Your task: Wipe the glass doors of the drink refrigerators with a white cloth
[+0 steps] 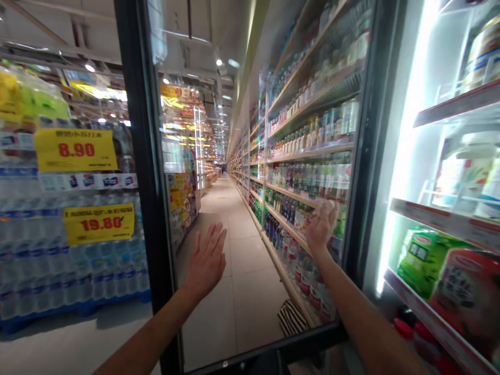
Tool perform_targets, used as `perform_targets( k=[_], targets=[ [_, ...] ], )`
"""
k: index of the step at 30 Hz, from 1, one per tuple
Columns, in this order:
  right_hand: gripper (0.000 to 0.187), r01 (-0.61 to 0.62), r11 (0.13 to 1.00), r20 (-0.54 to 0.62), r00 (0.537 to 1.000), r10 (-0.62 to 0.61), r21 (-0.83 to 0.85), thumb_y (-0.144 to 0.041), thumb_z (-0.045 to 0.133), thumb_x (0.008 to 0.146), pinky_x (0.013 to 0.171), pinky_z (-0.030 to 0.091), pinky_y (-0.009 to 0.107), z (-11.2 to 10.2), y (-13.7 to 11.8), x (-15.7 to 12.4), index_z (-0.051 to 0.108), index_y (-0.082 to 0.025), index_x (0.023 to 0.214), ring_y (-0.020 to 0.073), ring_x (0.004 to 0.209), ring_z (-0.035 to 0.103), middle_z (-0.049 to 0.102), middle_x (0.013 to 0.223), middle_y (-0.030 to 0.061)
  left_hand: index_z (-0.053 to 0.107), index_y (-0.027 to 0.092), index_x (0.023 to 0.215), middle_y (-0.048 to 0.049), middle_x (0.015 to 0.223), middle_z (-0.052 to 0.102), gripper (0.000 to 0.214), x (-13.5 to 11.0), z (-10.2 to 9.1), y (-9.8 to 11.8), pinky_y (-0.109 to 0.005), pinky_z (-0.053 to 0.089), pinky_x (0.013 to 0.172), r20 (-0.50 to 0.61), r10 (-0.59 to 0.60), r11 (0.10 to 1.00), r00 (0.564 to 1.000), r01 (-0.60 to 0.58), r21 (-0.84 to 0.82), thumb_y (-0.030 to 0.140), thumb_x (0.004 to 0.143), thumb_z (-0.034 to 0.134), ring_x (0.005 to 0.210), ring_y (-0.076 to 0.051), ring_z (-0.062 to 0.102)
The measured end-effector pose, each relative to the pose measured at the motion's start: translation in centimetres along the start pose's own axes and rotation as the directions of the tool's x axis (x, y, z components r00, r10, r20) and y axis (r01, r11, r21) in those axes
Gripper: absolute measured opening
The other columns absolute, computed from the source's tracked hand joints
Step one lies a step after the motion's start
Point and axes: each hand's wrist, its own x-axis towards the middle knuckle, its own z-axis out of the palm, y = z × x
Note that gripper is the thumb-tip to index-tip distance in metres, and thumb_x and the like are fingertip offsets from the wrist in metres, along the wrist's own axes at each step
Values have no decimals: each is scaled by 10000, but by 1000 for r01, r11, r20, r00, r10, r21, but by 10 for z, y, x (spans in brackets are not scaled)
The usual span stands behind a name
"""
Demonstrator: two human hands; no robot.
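Note:
A glass fridge door with a black frame point(145, 172) stands swung open in front of me. My left hand point(206, 260) is flat against the glass with fingers stretched out. My right hand point(321, 224) rests on the glass near the door's right frame point(361, 172), its fingers spread, holding nothing. Through the glass I see the shop aisle and long shelves of bottles point(304, 177).
The lit fridge interior at right has shelves point(445, 221) with green point(424, 258) and red point(469, 297) packs. At left, stacked water bottle packs point(70, 271) carry yellow price signs point(75, 150). A striped bag point(291, 317) lies on the floor beyond the glass.

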Motion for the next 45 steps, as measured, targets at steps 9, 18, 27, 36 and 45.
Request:
perform_targets(
  k=[9,18,27,36,45],
  targets=[
    [508,54,998,-22,998,-55,-42,-206,321,889,989,313,561,-5,-12,-11,335,-137,1392,341,1311,304,275,1442,217,239,136,1408,-143,1431,353,647,-5,-12,-23,-480,118,1128,-26,-56,998,998,57,34,213,801,448,1359,-249,257],
    [537,480,870,206,846,-492,111,-226,436,854,1078,207,514,-5,-67,-30,354,-267,1384,272,1350,264,285,1469,104,313,127,1382,-131,1432,350,588,-8,-17,-24,-486,123,1125,21,-84,994,996,82,79,201,807,412,1356,-244,267],
    [477,377,925,161,911,-381,55,-240,405,859,1048,261,506,-2,-66,-13,435,-206,1335,282,1346,263,314,1447,142,327,113,1376,-124,1446,318,596,-9,-15,-22,-492,119,1121,59,-118,990,991,113,88,218,797,422,1359,-250,258],
    [512,111,994,-43,993,-110,9,-215,354,863,1006,285,564,8,-64,9,379,-175,1372,314,1342,263,280,1452,186,337,86,1365,-123,1461,284,628,-9,-17,-18,-495,126,1121,83,-136,988,987,128,88,232,767,462,1370,-259,227],
    [469,553,822,97,818,-567,138,-158,426,836,1069,236,504,7,-90,-6,479,-257,1292,251,1342,287,367,1423,103,302,102,1383,-111,1476,257,652,-9,-18,-19,-493,155,1115,114,-122,989,986,111,100,238,767,465,1376,-252,212]
  ],
)
